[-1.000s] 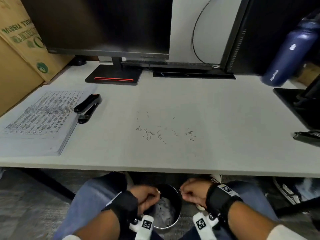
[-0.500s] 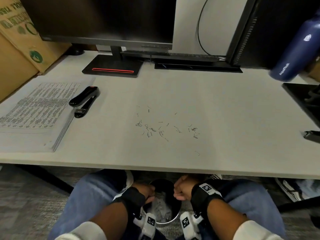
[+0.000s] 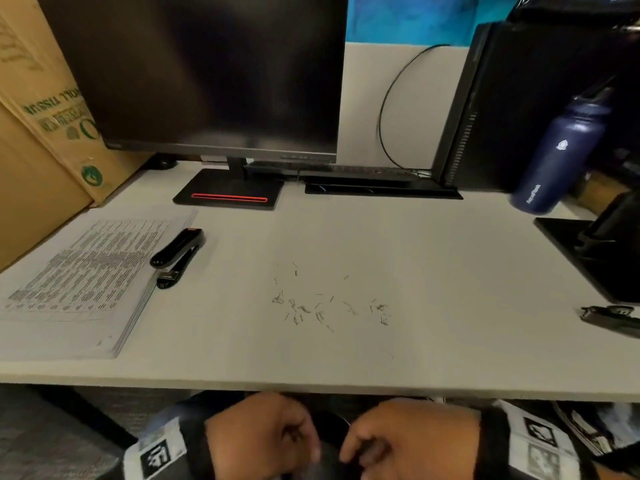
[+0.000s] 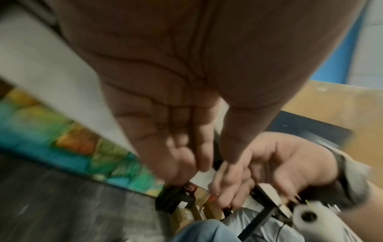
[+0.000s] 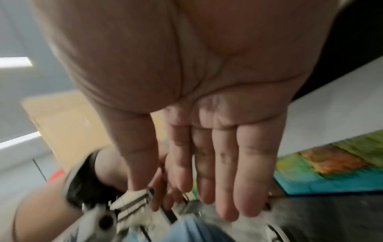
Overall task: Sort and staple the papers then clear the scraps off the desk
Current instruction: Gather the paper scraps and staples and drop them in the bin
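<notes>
Several bent staple scraps [image 3: 329, 306] lie scattered on the middle of the white desk [image 3: 450, 271]. A stack of printed papers [image 3: 79, 282] lies at the left, with a black stapler [image 3: 178, 254] beside its right edge. Both hands hover close together below the desk's front edge, above my lap. My left hand [image 3: 263, 434] shows an empty palm [image 4: 165, 98] with relaxed fingers. My right hand [image 3: 408, 438] has straight fingers [image 5: 225, 172] and holds nothing. The dark bin [image 3: 325, 459] between the hands is mostly hidden.
A monitor [image 3: 207, 71] on a black stand [image 3: 228, 192] fills the back left, beside a cardboard box [image 3: 41, 133]. A PC tower [image 3: 519, 105] and blue bottle [image 3: 561, 157] stand at the back right. A second stand [image 3: 595, 247] and a small black tool [image 3: 609, 317] occupy the right edge.
Both hands have risen from over the bin towards the desk's front edge and let their fingers loosen. The head view has tilted up. Nothing on the desk has moved.
</notes>
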The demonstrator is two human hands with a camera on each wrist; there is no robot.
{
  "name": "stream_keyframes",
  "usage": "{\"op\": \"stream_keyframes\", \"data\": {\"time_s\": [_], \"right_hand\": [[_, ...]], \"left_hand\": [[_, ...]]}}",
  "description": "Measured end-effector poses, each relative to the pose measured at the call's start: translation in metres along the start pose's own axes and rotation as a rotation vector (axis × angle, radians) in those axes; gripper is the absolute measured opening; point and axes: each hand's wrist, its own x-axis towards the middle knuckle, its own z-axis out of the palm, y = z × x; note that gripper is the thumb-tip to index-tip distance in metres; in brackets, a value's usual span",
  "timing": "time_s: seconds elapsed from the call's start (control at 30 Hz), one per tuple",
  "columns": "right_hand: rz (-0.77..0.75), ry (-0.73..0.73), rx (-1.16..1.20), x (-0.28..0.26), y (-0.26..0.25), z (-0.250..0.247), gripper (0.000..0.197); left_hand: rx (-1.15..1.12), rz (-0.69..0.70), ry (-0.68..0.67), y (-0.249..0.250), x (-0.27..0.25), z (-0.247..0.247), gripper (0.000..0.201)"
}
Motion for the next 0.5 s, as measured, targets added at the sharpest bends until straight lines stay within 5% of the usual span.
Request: {"op": "stream_keyframes", "data": {"time_s": [0.13,0.3,0.37,0.5], "right_hand": [[-0.047,0.256,0.201,-0.042,0.001,-0.043,0.028],[0.035,0.689,0.049,-0.039,0.029,-0.097,0.014],[0.124,0.712,-0.057,-0.031,0.036,-0.11,0.014],[0.268,0.54,-0.255,-0.007,0.035,-0.116,0.041]], "left_hand": [[-0.027,0.178,0.044,0.013,-0.03,-0.045,0.012],[0.129,0.064,0.511,-0.013,0.002,-0.093,0.022],[0.215,-0.03,0.533,-0.027,0.02,-0.098,0.039],[0.378,-0.216,0.346,-0.026,0.047,-0.08,0.09]]}}
